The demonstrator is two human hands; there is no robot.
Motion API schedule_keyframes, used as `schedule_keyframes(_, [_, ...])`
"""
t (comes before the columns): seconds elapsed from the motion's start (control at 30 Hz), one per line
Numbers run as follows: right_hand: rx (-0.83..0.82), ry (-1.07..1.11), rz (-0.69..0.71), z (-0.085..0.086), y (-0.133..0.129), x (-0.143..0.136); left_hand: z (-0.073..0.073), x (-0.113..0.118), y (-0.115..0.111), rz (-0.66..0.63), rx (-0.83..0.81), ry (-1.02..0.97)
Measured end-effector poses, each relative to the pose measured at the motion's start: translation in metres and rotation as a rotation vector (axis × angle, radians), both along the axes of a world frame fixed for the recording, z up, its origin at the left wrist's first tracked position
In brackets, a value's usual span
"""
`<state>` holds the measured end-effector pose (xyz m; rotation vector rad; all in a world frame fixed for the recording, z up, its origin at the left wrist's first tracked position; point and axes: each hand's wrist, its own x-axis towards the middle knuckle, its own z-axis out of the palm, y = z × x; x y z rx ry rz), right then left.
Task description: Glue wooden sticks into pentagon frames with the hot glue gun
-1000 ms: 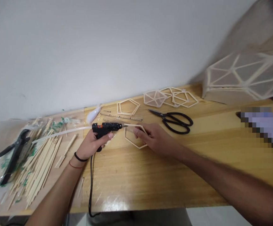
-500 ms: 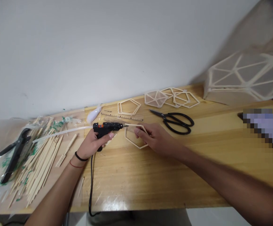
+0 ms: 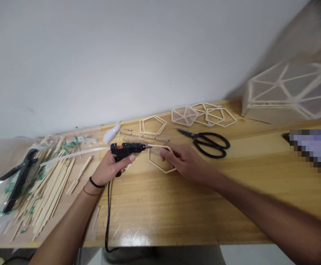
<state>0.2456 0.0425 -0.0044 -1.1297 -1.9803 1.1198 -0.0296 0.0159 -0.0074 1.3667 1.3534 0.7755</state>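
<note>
My left hand (image 3: 112, 167) is wrapped around the handle of a black hot glue gun (image 3: 129, 148), its nozzle pointing right. A long translucent glue stick (image 3: 74, 156) juts from the gun's back end. The nozzle tip meets, or nearly meets, the upper left corner of a pentagonal wooden stick frame (image 3: 156, 168). My right hand (image 3: 184, 160) pinches that frame by its right side, fingers closed. A bit of mesh (image 3: 156, 150) shows inside the frame's upper part, partly behind my fingers. Black-handled scissors (image 3: 211, 143) lie beyond my right hand.
Wooden sticks (image 3: 52, 191) and a black cutting tool (image 3: 20, 180) lie on plastic wrap at left. Toward the wall are a ruler (image 3: 145, 136), pentagon frames (image 3: 153, 126) and a mesh-covered pentagon (image 3: 184, 116). A large stick-framed structure (image 3: 287, 92) stands at right, a pixelated device (image 3: 315, 151) before it.
The view has shifted slightly, so everything appears a little to the right. Both hands keep their holds on the glue gun and frame, with hardly any other movement.
</note>
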Motion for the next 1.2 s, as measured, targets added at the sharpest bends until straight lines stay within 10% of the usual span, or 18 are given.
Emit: schedule_keyframes(1.2, [0.037,0.002,0.004,-0.0001,-0.0010,-0.0006,-0.0014,-0.0006,0.0006,-0.022,0.000,-0.007])
